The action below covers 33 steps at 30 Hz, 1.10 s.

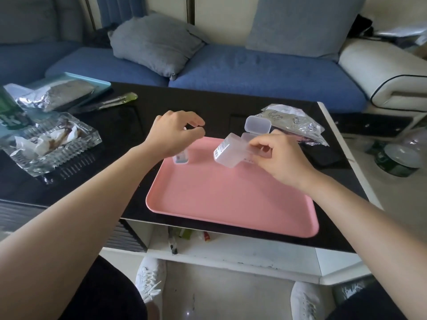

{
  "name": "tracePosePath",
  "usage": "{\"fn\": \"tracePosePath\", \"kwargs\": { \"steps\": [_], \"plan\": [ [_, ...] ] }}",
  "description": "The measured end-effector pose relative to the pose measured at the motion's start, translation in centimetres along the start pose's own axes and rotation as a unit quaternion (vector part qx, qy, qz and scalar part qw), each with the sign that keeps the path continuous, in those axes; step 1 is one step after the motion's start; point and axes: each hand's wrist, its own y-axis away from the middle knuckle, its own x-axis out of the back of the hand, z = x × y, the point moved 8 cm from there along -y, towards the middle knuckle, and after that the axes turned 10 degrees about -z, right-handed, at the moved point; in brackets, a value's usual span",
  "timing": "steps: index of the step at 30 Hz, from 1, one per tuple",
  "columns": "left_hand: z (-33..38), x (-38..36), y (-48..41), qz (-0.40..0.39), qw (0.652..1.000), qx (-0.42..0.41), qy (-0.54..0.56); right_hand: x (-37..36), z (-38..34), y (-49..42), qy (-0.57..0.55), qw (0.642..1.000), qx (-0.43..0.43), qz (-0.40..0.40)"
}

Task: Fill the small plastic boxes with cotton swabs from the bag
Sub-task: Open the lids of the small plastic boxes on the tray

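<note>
My right hand (282,155) pinches a translucent plastic box (228,150) with a barcode label and holds it tilted above the far part of the pink tray (208,213). Just behind it stands another small box (257,125) with its lid up. A third small box (181,158) stands upright at the tray's far left corner. Above it hovers my left hand (175,132), fingers loosely curled, with nothing clearly in them. The crinkled silver bag (298,125) lies on the black table behind my right hand.
A glass ashtray (53,144) with wrappers sits at the left. Behind it are a teal tray (97,83) with a foil bag and a green-handled tool (111,102). A phone (323,153) lies right of the tray. A blue sofa runs along the far side.
</note>
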Motion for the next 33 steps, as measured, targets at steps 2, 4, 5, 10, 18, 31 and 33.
{"fn": "tracePosePath", "kwargs": {
  "steps": [2,4,5,10,18,31,33],
  "plan": [
    [-2.4,0.1,-0.5,-0.004,0.999,0.046,0.000,-0.7,-0.1,-0.4,0.014,1.000,0.005,0.001],
    [-4.5,-0.9,-0.6,-0.046,0.996,0.079,-0.024,-1.2,-0.3,-1.1,0.020,1.000,0.017,0.016],
    [-5.3,-1.6,-0.6,-0.067,0.993,0.084,-0.037,-1.5,-0.5,-1.4,0.031,0.999,0.031,0.025],
    [-6.4,-1.7,-0.8,-0.047,0.996,0.069,-0.034,-3.4,-0.6,-3.4,0.086,0.992,0.077,0.058],
    [-4.4,0.4,0.3,-0.026,0.995,0.056,0.073,-4.4,-0.3,-4.1,0.013,1.000,0.026,0.012],
    [3.1,-3.6,1.6,-0.222,0.932,-0.131,0.255,-5.3,-0.2,-0.3,-0.413,0.876,-0.122,-0.219],
    [4.3,-4.3,1.7,-0.243,0.924,-0.148,0.254,-4.9,0.6,0.2,-0.412,0.874,-0.130,-0.221]
  ]
}}
